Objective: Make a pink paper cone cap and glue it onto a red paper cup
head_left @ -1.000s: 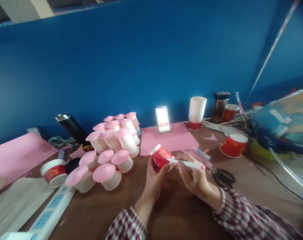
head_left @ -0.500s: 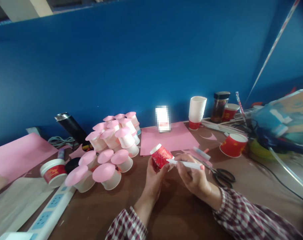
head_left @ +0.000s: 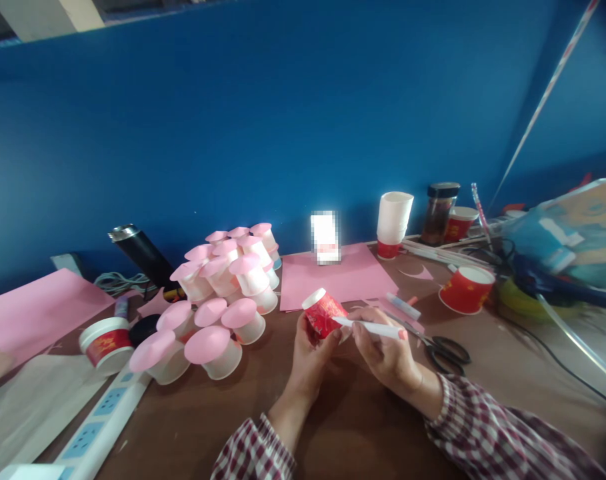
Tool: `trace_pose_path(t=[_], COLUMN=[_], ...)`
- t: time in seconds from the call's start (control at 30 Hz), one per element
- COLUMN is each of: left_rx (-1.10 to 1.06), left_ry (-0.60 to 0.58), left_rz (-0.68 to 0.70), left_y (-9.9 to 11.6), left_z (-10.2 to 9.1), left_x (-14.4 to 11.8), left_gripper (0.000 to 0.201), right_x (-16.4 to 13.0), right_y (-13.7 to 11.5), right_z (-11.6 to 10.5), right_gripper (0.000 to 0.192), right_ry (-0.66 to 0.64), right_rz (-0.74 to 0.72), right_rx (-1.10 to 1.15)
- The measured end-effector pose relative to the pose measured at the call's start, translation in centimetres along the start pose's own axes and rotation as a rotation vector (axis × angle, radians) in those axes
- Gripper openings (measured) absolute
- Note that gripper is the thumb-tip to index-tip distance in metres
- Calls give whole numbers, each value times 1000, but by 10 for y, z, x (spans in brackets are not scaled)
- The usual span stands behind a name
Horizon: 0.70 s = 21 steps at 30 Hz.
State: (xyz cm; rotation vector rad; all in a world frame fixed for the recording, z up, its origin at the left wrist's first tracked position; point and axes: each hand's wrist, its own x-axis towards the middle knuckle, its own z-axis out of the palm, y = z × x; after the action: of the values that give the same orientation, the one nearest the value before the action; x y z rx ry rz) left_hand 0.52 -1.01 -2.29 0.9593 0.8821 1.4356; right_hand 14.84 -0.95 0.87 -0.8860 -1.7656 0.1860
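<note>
Little had changed: the left hand (head_left: 310,350) still gripped the red cup (head_left: 325,312), tilted, above the surface (head_left: 363,427), and the right hand (head_left: 385,353) still pinched the white stick (head_left: 370,327), its tip touching the cup's side just beside the left fingers. Against the earlier frames the cup sat a touch lower and the tip stayed on it, so that work looked ongoing. Scissors (head_left: 445,352) lay just beyond the right hand.

Deep blue wall (head_left: 263,120) behind brown table (head_left: 363,427); pale beam (head_left: 47,17) top left, soft daylight.
</note>
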Motion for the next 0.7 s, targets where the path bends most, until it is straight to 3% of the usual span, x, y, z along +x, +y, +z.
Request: trace_pose_path(t=[0.7], left_rx=[-2], left_ry=[26], left_rz=[-15], left_y=[4], left_z=[3], left_x=[0], left_gripper=[53], right_x=[2], right_y=[-3], right_z=[-1], right_gripper=[9], right_ry=[-39], right_rz=[42], right_rx=[28])
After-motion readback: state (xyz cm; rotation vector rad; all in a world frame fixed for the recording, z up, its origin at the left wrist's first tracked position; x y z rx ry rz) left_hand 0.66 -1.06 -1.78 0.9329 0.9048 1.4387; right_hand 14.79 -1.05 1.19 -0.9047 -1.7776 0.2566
